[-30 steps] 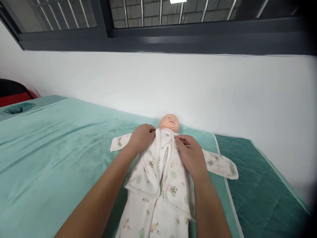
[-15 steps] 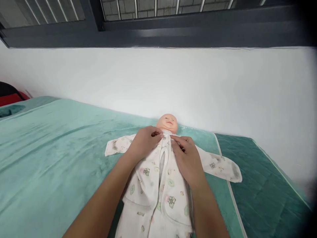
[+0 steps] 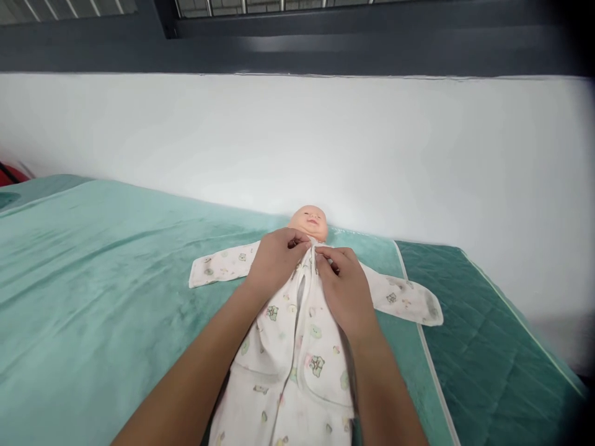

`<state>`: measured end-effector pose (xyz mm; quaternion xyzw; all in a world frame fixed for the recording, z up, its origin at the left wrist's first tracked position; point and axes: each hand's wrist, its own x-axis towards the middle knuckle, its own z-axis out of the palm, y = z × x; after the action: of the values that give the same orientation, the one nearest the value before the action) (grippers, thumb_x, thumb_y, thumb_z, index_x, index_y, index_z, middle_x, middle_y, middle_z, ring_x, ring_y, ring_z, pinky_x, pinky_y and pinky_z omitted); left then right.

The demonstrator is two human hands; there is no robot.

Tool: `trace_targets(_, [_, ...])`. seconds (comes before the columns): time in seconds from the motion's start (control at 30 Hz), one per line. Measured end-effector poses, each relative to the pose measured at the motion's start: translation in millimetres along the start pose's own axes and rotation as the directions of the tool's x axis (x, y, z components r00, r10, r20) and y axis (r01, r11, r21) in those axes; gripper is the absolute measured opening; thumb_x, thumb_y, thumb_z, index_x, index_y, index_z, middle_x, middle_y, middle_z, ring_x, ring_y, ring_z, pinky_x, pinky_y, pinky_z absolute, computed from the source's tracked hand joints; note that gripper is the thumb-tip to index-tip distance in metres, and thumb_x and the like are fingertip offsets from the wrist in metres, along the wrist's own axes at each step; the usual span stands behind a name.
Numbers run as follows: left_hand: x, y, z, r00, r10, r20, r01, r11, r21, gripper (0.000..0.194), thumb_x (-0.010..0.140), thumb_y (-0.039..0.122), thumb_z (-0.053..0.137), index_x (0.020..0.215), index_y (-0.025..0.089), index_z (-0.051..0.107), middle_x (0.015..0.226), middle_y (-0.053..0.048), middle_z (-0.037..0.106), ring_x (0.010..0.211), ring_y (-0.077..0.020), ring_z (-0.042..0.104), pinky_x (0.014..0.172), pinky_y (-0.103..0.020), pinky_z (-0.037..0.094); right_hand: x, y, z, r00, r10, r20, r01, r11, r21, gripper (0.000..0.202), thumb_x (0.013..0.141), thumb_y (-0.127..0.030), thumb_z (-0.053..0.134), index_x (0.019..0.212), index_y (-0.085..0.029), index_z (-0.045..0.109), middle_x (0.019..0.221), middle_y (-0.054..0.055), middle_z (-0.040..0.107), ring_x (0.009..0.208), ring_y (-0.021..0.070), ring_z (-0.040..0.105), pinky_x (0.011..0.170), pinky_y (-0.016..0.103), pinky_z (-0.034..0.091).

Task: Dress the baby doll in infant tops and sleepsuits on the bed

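A baby doll [image 3: 309, 222] lies on its back, its bald head close to the wall. It wears a white baby jacket [image 3: 320, 347] printed with bears and small green and pink shapes, sleeves spread to both sides. Over white trousers [image 3: 253, 409] with a similar print, the jacket's front edges part below the chest. My left hand [image 3: 281, 255] pinches one front edge just under the doll's chin. Close beside it, my right hand [image 3: 341, 275] pinches the other edge. The fingertips nearly meet at the collar, and they hide any fastener there.
A light green plush blanket [image 3: 116, 279] covers the bed under the doll, with a darker green quilted cover [image 3: 478, 328] at the right. Behind rises a white wall [image 3: 232, 136] below a dark window frame [image 3: 325, 46]. Something red [image 3: 12, 174] shows at the far left.
My hands have drawn closer together at the collar, bringing the two upper front edges together. The view has tilted down slightly and shifted, showing less of the window.
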<state>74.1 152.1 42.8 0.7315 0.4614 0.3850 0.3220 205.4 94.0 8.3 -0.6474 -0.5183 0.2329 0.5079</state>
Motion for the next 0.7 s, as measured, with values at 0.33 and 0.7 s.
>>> trace_targets(0.33, [2.4,-9.3,-0.9,0.999,-0.041,0.003,0.041,0.987,-0.153,0.019,0.081,0.035,0.063,0.088,0.020,0.071,0.085,-0.001,0.071,0.078,-0.0150,0.063,0.071,-0.025,0.046,0.5,-5.2,-0.5,0.994,-0.111,0.012,0.109,0.990,0.087,0.033,0.089,-0.035,0.053,0.117,-0.031,0.070,0.113,0.003,0.057,0.093,0.0176,0.060,0.088,0.034,0.047])
trace_targets(0.7, [0.7,-13.6,-2.0,0.999,-0.035,0.004,0.035,0.987,-0.158,0.020,0.081,0.031,0.061,0.097,0.020,0.068,0.090,-0.001,0.072,0.084,-0.0154,0.065,0.076,-0.025,0.048,8.3,-1.1,2.9,0.985,-0.150,0.080,0.139,0.981,0.133,0.033,0.091,-0.036,0.051,0.117,-0.030,0.070,0.115,0.003,0.062,0.107,0.0191,0.060,0.100,0.036,0.042])
